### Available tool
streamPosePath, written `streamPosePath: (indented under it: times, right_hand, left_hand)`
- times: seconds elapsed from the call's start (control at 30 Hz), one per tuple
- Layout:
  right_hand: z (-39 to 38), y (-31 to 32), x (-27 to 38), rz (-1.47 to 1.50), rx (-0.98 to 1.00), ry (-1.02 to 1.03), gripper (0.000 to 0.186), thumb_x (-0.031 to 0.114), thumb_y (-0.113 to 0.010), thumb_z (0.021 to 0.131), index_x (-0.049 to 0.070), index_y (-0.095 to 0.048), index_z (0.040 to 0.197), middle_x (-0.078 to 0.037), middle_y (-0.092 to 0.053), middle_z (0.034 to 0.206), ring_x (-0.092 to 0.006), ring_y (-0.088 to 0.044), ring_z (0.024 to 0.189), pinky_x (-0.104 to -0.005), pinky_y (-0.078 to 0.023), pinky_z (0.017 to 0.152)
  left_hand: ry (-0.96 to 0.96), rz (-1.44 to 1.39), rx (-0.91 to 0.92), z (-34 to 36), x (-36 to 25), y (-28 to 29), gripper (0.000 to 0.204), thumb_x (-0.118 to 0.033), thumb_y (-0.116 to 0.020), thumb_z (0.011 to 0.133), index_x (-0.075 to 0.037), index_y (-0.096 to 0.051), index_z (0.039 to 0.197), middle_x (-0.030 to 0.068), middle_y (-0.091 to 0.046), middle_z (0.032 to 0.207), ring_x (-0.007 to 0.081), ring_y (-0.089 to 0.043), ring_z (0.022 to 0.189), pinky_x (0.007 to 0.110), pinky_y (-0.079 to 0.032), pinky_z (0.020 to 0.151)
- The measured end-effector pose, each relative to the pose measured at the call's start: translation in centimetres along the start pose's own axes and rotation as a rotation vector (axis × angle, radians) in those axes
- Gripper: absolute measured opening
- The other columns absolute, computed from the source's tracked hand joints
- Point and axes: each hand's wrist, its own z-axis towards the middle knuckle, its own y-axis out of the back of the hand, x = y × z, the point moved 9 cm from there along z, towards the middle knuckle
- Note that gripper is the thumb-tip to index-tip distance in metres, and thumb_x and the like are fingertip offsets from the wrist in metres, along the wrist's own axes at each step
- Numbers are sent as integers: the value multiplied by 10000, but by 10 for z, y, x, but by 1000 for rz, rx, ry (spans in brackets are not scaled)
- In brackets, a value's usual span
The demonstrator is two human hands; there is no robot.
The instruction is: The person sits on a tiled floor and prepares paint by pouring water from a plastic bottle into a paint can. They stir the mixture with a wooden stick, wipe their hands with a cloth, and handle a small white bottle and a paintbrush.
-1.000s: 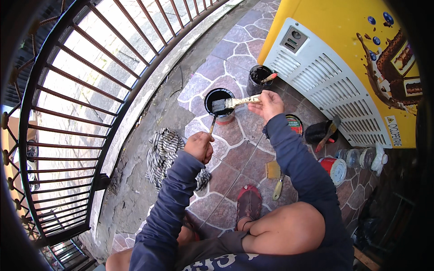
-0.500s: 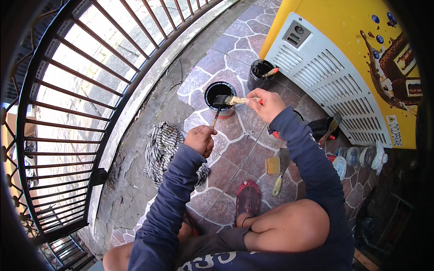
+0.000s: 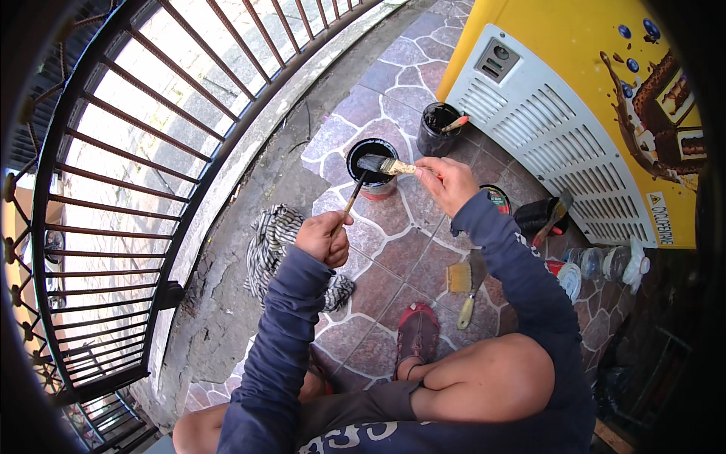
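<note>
Over a paint can (image 3: 378, 192) of black paint, both my hands work with brushes. My right hand (image 3: 448, 185) is closed on the light handle of a flat paintbrush (image 3: 402, 168), its black, wet-looking bristles lying over the can's mouth. In the closed fingers of my left hand (image 3: 321, 237) is a thin paintbrush (image 3: 352, 200), slanting up with its dark tip at the can's near rim, close to the flat bristles. Whether the two brushes touch is hard to make out. A striped cloth (image 3: 274, 242) lies on the ground beside my left hand.
Behind the can stands a dark pot (image 3: 436, 135) with a red-tipped brush in it. A wide brush (image 3: 458, 278), a scraper (image 3: 477, 266), a black container (image 3: 538, 219) and plastic bottles (image 3: 597, 261) lie right. A metal fence (image 3: 178, 261) curves left; a yellow cabinet (image 3: 560, 129) stands right.
My left hand has drawn back a little to the left, and the thin brush's tip has shifted left along the can's mouth. The flat brush stays over the can, its bristles turned slightly.
</note>
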Motion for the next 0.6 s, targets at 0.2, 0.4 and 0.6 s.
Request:
streamPosePath:
  times: [0.2, 0.4, 0.6]
  right_hand:
    - [3, 0, 5, -72, -66, 79, 218, 220, -637, 916, 44, -667, 1041, -144, -596, 766, -307, -602, 680, -388, -468, 621]
    - [13, -6, 0, -135, -44, 49, 211, 259, -612, 914, 83, -668, 1016, -170, -616, 808, -382, -610, 755, -458, -484, 678]
    - [17, -7, 10, -193, -65, 86, 212, 224, -629, 911, 57, -653, 1039, -159, -599, 817, -373, -605, 738, -440, -485, 653]
  left_hand:
    - [35, -16, 58, -7, 2, 3, 215, -217, -416, 995, -51, -546, 955, 4, -311, 431, 133, -274, 301, 299, -221, 316]
    - [51, -19, 70, -11, 3, 8, 223, -214, -408, 995, -47, -553, 960, 7, -319, 430, 132, -272, 304, 298, -216, 317]
    - [32, 107, -30, -15, 2, 15, 245, -226, -440, 980, -27, -576, 933, 0, -347, 441, 119, -285, 317, 294, -211, 319]
